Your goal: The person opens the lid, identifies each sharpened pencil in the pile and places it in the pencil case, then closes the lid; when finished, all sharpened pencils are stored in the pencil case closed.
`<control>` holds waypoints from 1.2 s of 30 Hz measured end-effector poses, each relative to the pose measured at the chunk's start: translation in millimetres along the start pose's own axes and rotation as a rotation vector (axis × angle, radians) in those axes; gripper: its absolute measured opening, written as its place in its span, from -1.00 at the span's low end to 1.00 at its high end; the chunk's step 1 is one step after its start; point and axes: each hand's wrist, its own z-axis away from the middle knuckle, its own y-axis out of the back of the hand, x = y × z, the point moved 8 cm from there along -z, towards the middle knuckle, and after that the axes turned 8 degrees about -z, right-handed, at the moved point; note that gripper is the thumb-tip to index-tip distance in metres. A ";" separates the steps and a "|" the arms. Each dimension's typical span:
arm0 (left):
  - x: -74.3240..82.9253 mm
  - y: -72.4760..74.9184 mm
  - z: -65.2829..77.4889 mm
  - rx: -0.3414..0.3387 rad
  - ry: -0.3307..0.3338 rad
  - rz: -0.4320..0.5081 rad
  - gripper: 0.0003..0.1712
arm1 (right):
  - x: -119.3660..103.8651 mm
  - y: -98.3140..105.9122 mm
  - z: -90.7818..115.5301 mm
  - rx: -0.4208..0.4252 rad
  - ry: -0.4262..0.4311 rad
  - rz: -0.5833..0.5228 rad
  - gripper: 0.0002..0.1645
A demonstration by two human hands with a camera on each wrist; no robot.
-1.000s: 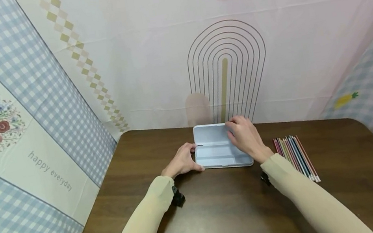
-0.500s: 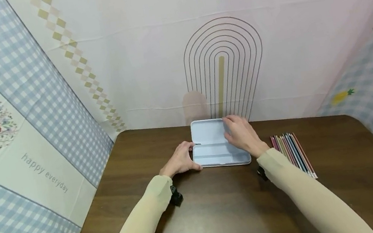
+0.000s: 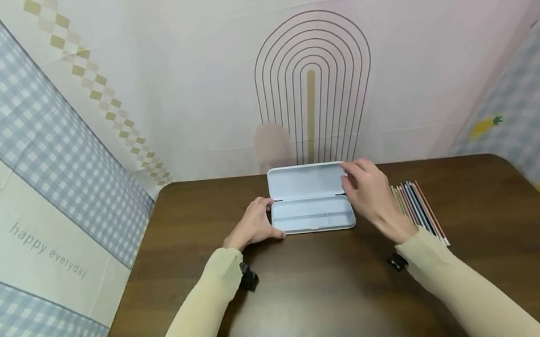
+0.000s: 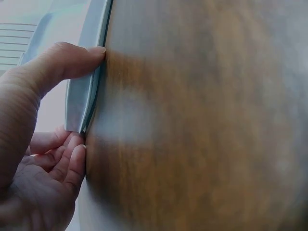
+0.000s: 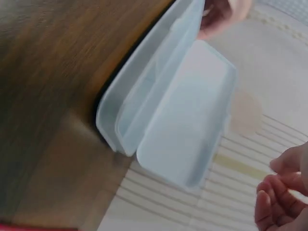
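Observation:
A pale blue pencil case lies with its lid raised and tilted back near the table's far edge. Dividers split its tray into compartments, and nothing lies in them. My left hand grips the case's left end, thumb on the front edge and fingers round the back corner, as the left wrist view shows. At the lid's right end is my right hand. In the right wrist view its loosely bent fingers hold nothing and stand apart from the lid.
Several coloured pencils lie side by side on the brown wooden table, partly behind my right hand. A printed cloth hangs right behind the table's far edge, and checked cloth hangs at the left.
My right hand has moved right, off the lid's inner face to its right end. The left hand keeps its grip on the case. The head view has shifted slightly.

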 end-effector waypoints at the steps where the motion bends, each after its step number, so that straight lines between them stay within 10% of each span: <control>1: -0.9 -2.0 2.8 -0.003 0.000 0.002 0.08 | 1.0 7.0 6.2 0.020 -0.014 0.005 -0.71; 14: -1.8 -5.3 8.1 -0.020 -0.007 -0.037 0.05 | 80.3 67.3 68.4 -0.108 -0.348 0.186 -0.75; 36: 0.7 -1.6 8.1 -0.010 -0.010 -0.027 0.04 | 143.2 84.1 112.8 -0.350 -0.637 0.195 -0.73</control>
